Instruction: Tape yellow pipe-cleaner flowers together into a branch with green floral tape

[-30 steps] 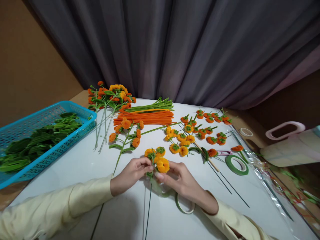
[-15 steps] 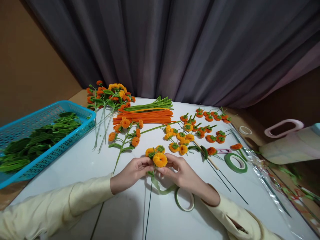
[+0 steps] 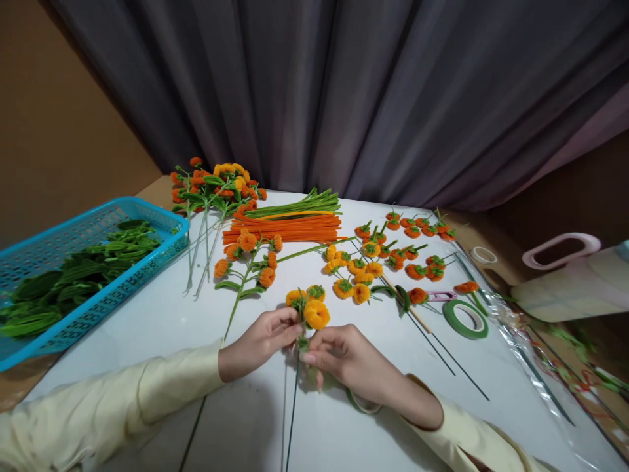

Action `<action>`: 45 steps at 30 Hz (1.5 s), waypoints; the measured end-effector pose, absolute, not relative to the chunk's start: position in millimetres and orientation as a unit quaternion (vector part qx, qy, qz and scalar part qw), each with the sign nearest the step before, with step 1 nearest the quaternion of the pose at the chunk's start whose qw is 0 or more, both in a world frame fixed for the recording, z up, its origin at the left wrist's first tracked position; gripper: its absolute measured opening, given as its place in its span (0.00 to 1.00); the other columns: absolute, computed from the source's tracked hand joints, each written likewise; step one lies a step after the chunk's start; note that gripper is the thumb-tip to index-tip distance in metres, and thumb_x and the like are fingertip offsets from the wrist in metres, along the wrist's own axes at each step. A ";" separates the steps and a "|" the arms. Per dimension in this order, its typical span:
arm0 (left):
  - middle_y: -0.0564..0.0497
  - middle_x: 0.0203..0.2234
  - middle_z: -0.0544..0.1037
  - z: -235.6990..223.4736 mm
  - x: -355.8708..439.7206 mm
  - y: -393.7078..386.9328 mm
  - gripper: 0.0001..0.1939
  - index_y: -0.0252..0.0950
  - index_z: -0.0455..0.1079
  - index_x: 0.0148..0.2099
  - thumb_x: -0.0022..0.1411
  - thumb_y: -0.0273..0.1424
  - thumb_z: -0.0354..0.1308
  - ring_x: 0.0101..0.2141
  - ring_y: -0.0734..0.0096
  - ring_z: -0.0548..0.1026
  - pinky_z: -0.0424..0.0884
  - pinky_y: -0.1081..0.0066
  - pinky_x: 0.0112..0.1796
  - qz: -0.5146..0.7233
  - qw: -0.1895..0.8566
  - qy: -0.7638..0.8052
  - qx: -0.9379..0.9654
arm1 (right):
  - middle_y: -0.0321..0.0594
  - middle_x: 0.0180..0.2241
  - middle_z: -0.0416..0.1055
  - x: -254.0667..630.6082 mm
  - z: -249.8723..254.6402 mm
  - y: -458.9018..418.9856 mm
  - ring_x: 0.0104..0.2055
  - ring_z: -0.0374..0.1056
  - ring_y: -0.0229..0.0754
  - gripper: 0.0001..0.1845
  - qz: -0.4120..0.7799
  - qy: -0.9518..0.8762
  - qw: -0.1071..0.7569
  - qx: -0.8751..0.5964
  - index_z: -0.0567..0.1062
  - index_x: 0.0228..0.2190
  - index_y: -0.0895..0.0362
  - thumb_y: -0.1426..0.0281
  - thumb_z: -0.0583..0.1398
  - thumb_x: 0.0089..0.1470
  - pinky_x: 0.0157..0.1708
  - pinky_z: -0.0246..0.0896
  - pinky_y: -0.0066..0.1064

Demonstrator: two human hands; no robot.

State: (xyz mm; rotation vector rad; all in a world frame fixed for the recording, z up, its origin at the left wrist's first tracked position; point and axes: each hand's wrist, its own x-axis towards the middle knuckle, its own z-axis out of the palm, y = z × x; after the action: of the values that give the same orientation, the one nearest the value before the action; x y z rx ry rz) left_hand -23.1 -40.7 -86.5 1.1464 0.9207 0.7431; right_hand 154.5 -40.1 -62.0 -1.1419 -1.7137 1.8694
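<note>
Close in front of me, a small spray of yellow pipe-cleaner flowers (image 3: 316,314) stands upright on a thin dark wire stem (image 3: 293,413). My left hand (image 3: 265,341) is closed just below the blooms, its fingertips pinching the stem. Lower on the stem, my right hand (image 3: 346,357) is closed, thumb and finger pinching green floral tape (image 3: 303,343) against it. The tape's roll (image 3: 364,401) lies on the table, mostly hidden under my right hand and wrist.
A blue basket (image 3: 174,237) of green leaves stands left. Behind are finished stems (image 3: 216,187) and orange pipe cleaners (image 3: 285,229). Loose flower heads (image 3: 361,293), another green tape roll (image 3: 449,313) and a pink cutter (image 3: 442,296) lie right. A pitcher (image 3: 565,295) is at far right.
My right hand has moved down from beside the flower heads to the stem, drawing the tape with it and covering most of its roll. My left hand keeps its place.
</note>
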 end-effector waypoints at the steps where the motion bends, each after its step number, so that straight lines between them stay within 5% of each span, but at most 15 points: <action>1: 0.56 0.22 0.62 -86.1 -23.2 -40.7 0.20 0.35 0.60 0.29 0.54 0.47 0.58 0.25 0.75 0.61 0.58 0.73 0.27 0.329 0.682 0.408 0.511 | 0.37 0.18 0.70 156.3 -61.5 -37.9 0.22 0.66 0.39 0.19 0.641 -0.628 0.177 -0.403 0.72 0.21 0.59 0.55 0.62 0.50 0.28 0.61 0.29; 7: 0.57 0.21 0.62 -85.8 -23.4 -41.3 0.21 0.34 0.61 0.30 0.54 0.48 0.58 0.23 0.77 0.60 0.57 0.73 0.25 0.328 0.697 0.395 0.500 | 0.41 0.31 0.74 163.9 -59.9 -26.3 0.34 0.67 0.42 0.13 0.578 -0.710 0.192 -0.355 0.75 0.25 0.58 0.61 0.62 0.51 0.37 0.60 0.32; 14: 0.56 0.21 0.64 -84.9 -23.6 -41.7 0.20 0.33 0.63 0.30 0.54 0.47 0.59 0.24 0.77 0.60 0.56 0.73 0.26 0.342 0.700 0.393 0.487 | 0.40 0.26 0.72 159.1 -65.4 -27.9 0.30 0.66 0.40 0.22 0.692 -0.615 0.209 -0.314 0.73 0.25 0.60 0.52 0.61 0.49 0.37 0.60 0.33; 33: 0.50 0.31 0.73 -91.6 -23.1 -41.5 0.15 0.32 0.70 0.37 0.57 0.40 0.59 0.35 0.70 0.69 0.62 0.71 0.38 0.353 0.754 0.334 0.442 | 0.34 0.17 0.60 160.4 -57.6 -30.6 0.23 0.57 0.36 0.23 0.637 -0.678 0.187 -0.317 0.64 0.18 0.58 0.55 0.54 0.57 0.26 0.53 0.28; 45: 0.55 0.25 0.63 -86.9 -23.3 -42.0 0.21 0.34 0.61 0.30 0.54 0.48 0.59 0.32 0.70 0.66 0.62 0.70 0.36 0.342 0.699 0.384 0.498 | 0.33 0.19 0.59 159.4 -62.3 -34.4 0.22 0.55 0.34 0.20 0.662 -0.657 0.189 -0.306 0.62 0.21 0.58 0.57 0.55 0.56 0.23 0.50 0.27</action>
State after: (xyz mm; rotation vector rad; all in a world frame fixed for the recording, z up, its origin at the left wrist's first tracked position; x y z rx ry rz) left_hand -23.3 -42.0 -86.9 1.1092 0.8555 0.7621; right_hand 159.4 -34.4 -62.3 -0.8616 -1.8484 1.8616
